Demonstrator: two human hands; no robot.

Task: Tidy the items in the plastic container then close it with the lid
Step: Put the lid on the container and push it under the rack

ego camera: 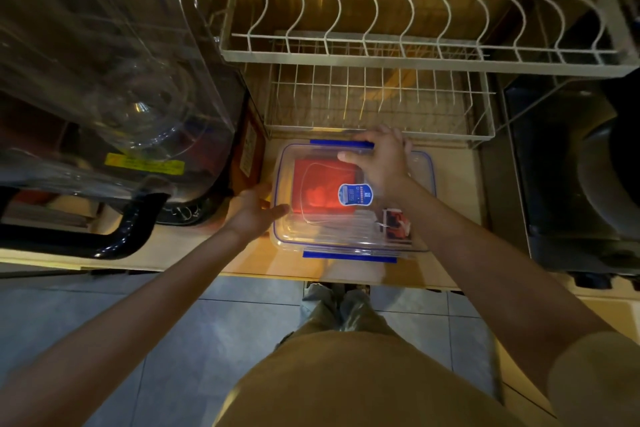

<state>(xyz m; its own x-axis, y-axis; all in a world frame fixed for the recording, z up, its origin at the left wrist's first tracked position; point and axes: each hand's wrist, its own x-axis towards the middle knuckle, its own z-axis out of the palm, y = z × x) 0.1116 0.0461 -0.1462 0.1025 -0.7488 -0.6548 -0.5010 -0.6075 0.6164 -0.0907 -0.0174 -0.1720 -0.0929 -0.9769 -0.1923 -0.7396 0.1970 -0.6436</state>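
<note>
A clear plastic container [349, 241] with blue clips stands on the wooden counter, straight ahead of me. Its transparent lid [311, 156], marked by a blue oval sticker [355, 194], lies on top of it. Through the lid I see a red flat item [318, 191] on the left and a small red-and-white packet [398, 224] at the right front. My right hand [381, 163] rests flat on the lid's far right part, fingers over the far blue clip [332, 142]. My left hand [254, 210] touches the container's left side, fingers spread.
A white wire dish rack [381, 55] with two tiers rises just behind the container. A large clear appliance with a black handle [114, 239] stands to the left. A dark appliance [581, 184] fills the right. The counter's front edge [311, 276] runs below the container.
</note>
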